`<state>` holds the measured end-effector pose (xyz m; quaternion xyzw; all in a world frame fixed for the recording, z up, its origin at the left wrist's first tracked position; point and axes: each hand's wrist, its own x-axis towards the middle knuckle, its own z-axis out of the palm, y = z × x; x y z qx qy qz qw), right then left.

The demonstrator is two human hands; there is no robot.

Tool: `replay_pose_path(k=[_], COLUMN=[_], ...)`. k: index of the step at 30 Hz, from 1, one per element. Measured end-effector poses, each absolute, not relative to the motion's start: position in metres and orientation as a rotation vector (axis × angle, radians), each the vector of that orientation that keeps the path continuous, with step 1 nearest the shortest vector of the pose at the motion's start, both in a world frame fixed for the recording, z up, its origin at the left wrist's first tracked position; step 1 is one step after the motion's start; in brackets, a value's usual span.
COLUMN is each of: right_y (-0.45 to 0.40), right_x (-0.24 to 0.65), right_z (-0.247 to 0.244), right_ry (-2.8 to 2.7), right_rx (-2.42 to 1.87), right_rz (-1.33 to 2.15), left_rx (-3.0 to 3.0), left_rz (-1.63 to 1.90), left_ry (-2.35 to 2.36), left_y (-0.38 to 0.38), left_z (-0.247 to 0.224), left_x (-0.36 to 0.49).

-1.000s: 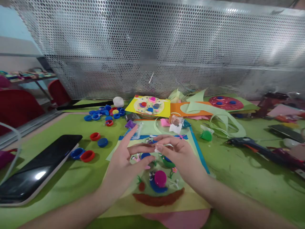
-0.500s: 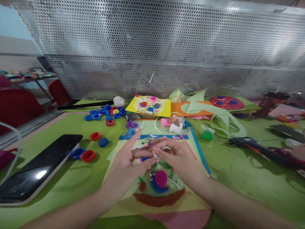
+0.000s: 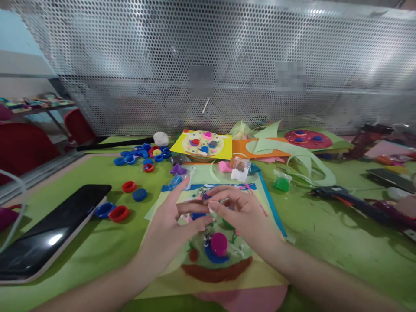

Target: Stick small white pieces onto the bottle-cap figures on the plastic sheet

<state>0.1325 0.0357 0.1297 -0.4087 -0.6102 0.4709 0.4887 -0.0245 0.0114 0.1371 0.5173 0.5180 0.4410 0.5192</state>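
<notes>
My right hand [image 3: 242, 212] pinches a small white piece of soft modelling clay [image 3: 212, 212], mostly hidden by the fingers. From the other side my left hand [image 3: 177, 221] meets it, thumb and bent fingers closing at the same piece while the index finger points up and away. Both hands hover over a paper picture [image 3: 169, 277] with a blue top strip. On the picture is a snail with a magenta bottle-cap shell [image 3: 219, 244] and a blue clay body [image 3: 216, 258]. Below the snail lies a brown clay curve [image 3: 217, 272]. The hands cover the picture's middle.
Left are a phone [image 3: 58, 229], red caps [image 3: 118, 213] and blue caps [image 3: 139, 195]. Clay packets [image 3: 178, 170] and a yellow card picture [image 3: 224, 149] stand behind. A glue gun [image 3: 341, 197] and a green clay bag [image 3: 281, 183] lie right. A perforated metal panel [image 3: 182, 56] closes the back.
Both hands keep nearly the same pose around the white clay; less of it shows between the fingertips now. The view has shifted very slightly.
</notes>
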Motion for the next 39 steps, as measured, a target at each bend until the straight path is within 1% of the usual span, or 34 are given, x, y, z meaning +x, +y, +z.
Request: replay_pose_path(k=[5, 10, 14, 21, 28, 35, 39], right_y=[0.034, 0.034, 0.037, 0.037, 0.042, 0.043, 0.040], right_x=[0.130, 0.128, 0.130, 0.133, 0.137, 0.138, 0.135], right_z=[0.129, 0.129, 0.129, 0.134, 0.131, 0.129, 0.131], right_ry=[-1.477, -1.454, -1.482, -1.659, -1.674, -1.630, -1.604], right_rx=[-0.969, -0.972, -0.953, -1.064, -0.990, -1.006, -1.021], right_rz=[1.194, 1.321, 1.389, 1.232, 1.356, 1.294, 1.326], left_rx=[1.206, 1.182, 1.235, 1.352, 1.365, 1.319, 1.323], left_rz=[1.026, 1.048, 1.004, 0.901, 0.884, 0.864, 0.842], left_ry=[1.281, 1.225, 1.267, 1.322, 1.346, 1.329, 1.371], left_y=[0.011, 0.013, 0.013, 0.013, 0.014, 0.013, 0.013], left_z=[0.135, 0.132, 0.135, 0.141, 0.138, 0.142, 0.145], left_x=[-0.025, -0.024, -0.025, -0.024, -0.025, -0.024, -0.023])
